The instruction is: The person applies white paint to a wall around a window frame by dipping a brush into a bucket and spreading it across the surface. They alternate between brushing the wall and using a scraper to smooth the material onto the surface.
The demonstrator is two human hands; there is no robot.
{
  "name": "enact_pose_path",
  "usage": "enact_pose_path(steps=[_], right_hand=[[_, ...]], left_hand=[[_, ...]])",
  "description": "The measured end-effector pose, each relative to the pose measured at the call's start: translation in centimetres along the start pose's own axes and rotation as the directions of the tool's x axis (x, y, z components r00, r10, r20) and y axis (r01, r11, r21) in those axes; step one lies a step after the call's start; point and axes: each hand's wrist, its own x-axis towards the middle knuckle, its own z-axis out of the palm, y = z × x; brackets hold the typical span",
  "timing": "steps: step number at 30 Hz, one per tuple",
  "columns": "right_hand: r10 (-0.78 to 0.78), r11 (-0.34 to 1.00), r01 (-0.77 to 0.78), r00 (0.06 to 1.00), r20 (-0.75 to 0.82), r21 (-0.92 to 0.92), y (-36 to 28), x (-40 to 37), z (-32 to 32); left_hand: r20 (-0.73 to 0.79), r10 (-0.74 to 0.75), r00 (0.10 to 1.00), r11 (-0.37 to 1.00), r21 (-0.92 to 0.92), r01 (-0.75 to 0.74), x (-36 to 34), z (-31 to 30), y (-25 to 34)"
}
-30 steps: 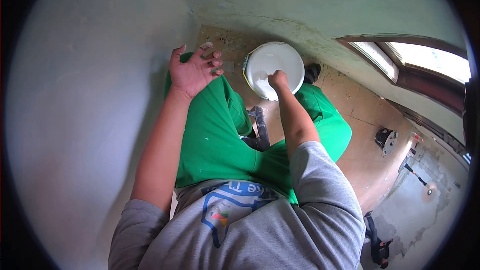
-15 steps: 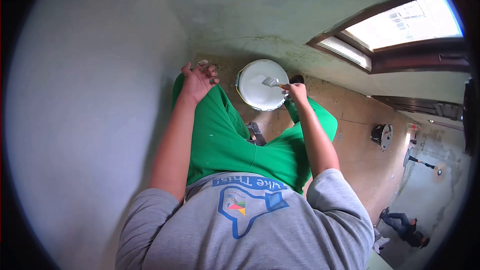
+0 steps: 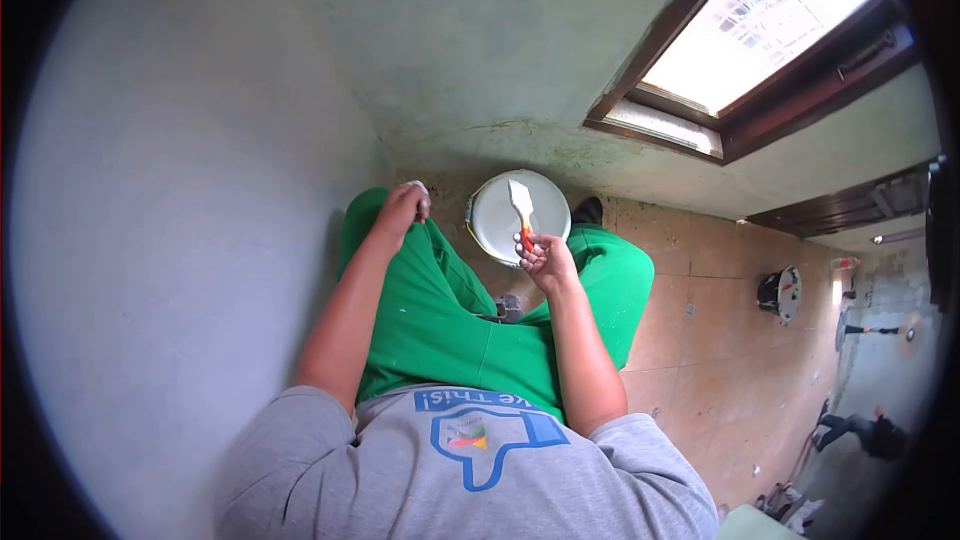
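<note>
My right hand (image 3: 546, 258) grips a paintbrush (image 3: 521, 205) by its red-orange handle. The brush's flat white head points away from me, over a round bucket (image 3: 485, 230) of white paint standing between my legs. My left hand (image 3: 403, 212) is at my left knee, its fingers curled in with nothing seen in them. Beneath that hand is the leg of my green trousers (image 3: 440, 340).
A plain wall (image 3: 170, 240) rises close on my left. Ahead is a patchy green-grey wall (image 3: 470, 60) with a dark-framed window (image 3: 700, 90). Farther right on the tiled floor (image 3: 700, 340) are a smaller dark bucket (image 3: 780, 294), a fan (image 3: 908, 334) and another person (image 3: 870, 434).
My left hand has gone from spread fingers to curled ones. My right hand has moved left and turned, bringing the brush head from pointing left to pointing away from me.
</note>
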Motion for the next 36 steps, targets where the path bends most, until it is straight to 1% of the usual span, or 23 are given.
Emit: enact_pose_path(steps=[1, 3, 5, 6, 7, 8, 10, 12, 14, 15, 16, 18, 19, 22, 24, 25, 26, 28, 29, 30, 33, 35, 36], right_hand=[[-0.005, 1.000, 0.005, 1.000, 0.005, 0.021, 0.1, 0.2, -0.1], [-0.022, 0.999, 0.022, 1.000, -0.014, -0.033, 0.0, 0.5, -0.4], [-0.059, 0.997, 0.060, 0.998, 0.004, -0.043, 0.5, 0.3, -0.5], [-0.085, 0.994, 0.086, 0.996, 0.018, -0.072, 0.7, 0.4, -0.4], [-0.081, 0.994, 0.083, 0.996, 0.035, -0.067, 1.0, 0.5, -0.5], [-0.089, 0.992, 0.095, 0.993, 0.075, -0.078, 1.2, 0.6, -0.7], [-0.137, 0.985, 0.146, 0.986, 0.095, -0.096, 1.6, 0.7, -0.6], [-0.142, 0.981, 0.153, 0.985, 0.097, -0.117, 2.0, 0.8, -0.8], [-0.176, 0.960, 0.189, 0.981, 0.082, -0.206, 2.4, 1.1, -1.0], [-0.208, 0.947, 0.228, 0.972, 0.107, -0.228, 2.6, 0.9, -1.0], [-0.206, 0.948, 0.226, 0.973, 0.107, -0.226, 2.5, 0.6, -1.0], [-0.232, 0.878, 0.270, 0.962, 0.143, -0.395, 2.4, 0.0, -0.5], [-0.249, 0.843, 0.282, 0.959, 0.132, -0.459, 2.4, 0.0, -0.4], [-0.357, 0.746, 0.412, 0.911, 0.209, -0.524, 2.4, -0.4, 0.2], [-0.362, 0.731, 0.391, 0.917, 0.168, -0.559, 2.0, -0.3, 0.6], [-0.347, 0.758, 0.365, 0.927, 0.140, -0.540, 2.0, -0.3, 0.4], [-0.331, 0.785, 0.337, 0.937, 0.108, -0.520, 1.8, -0.2, 0.3], [-0.318, 0.802, 0.317, 0.944, 0.086, -0.507, 1.6, 0.0, 0.3], [-0.303, 0.825, 0.286, 0.952, 0.046, -0.488, 1.5, 0.1, 0.2], [-0.304, 0.822, 0.292, 0.951, 0.056, -0.490, 1.5, 0.2, 0.1], [-0.236, 0.852, 0.220, 0.971, 0.025, -0.475, 1.8, 0.8, 0.1], [-0.225, 0.849, 0.211, 0.974, 0.029, -0.485, 1.9, 1.0, 0.0], [-0.216, 0.848, 0.200, 0.976, 0.025, -0.491, 2.0, 1.1, -0.1]], left_hand=[[-0.012, -0.028, 1.000, 0.978, 0.205, 0.030, -0.1, 1.4, 0.3], [0.067, -0.086, 0.994, 0.940, 0.336, 0.058, 0.1, 4.8, 0.5], [0.054, -0.264, 0.963, 0.850, 0.486, 0.206, 1.0, 8.6, -0.4], [0.041, -0.404, 0.914, 0.771, 0.553, 0.316, 2.3, 9.5, -1.8], [0.038, -0.417, 0.908, 0.719, 0.624, 0.305, 3.3, 10.7, -3.4], [0.044, -0.420, 0.907, 0.718, 0.627, 0.302, 3.7, 12.0, -4.3], [0.006, -0.222, 0.975, 0.554, 0.824, 0.121, 4.0, 14.7, -5.0], [-0.006, -0.185, 0.983, 0.519, 0.848, 0.103, 4.0, 15.8, -5.0], [0.003, -0.156, 0.988, 0.498, 0.864, 0.076, 3.7, 16.6, -4.9], [-0.038, -0.074, 0.996, 0.447, 0.892, 0.068, 3.7, 16.8, -5.7], [-0.039, -0.077, 0.996, 0.445, 0.893, 0.069, 3.8, 16.9, -6.3], [-0.054, 0.083, 0.995, 0.491, 0.871, 0.007, 3.8, 16.5, -7.2], [-0.041, 0.066, 0.997, 0.499, 0.867, 0.003, 3.8, 16.3, -6.9], [-0.050, 0.179, 0.983, 0.522, 0.852, -0.051, 3.1, 15.7, -5.9], [-0.067, 0.395, 0.916, 0.444, 0.887, -0.126, 3.6, 14.1, -6.2], [-0.090, 0.305, 0.948, 0.495, 0.866, -0.077, 3.1, 14.0, -4.5], [-0.099, 0.323, 0.941, 0.494, 0.866, -0.078, 2.9, 13.7, -3.2], [-0.105, 0.509, 0.854, 0.507, 0.839, -0.199, 1.9, 13.2, -0.6], [-0.141, 0.570, 0.810, 0.544, 0.803, -0.242, 1.5, 12.8, 1.1], [-0.157, 0.620, 0.768, 0.522, 0.814, -0.256, 1.1, 12.0, 3.2], [-0.237, 0.730, 0.641, 0.498, 0.827, -0.261, -0.8, 9.4, 11.0], [-0.318, 0.788, 0.527, 0.522, 0.799, -0.297, -1.5, 7.8, 15.7], [-0.322, 0.830, 0.456, 0.493, 0.806, -0.329, -2.0, 7.7, 18.1]])
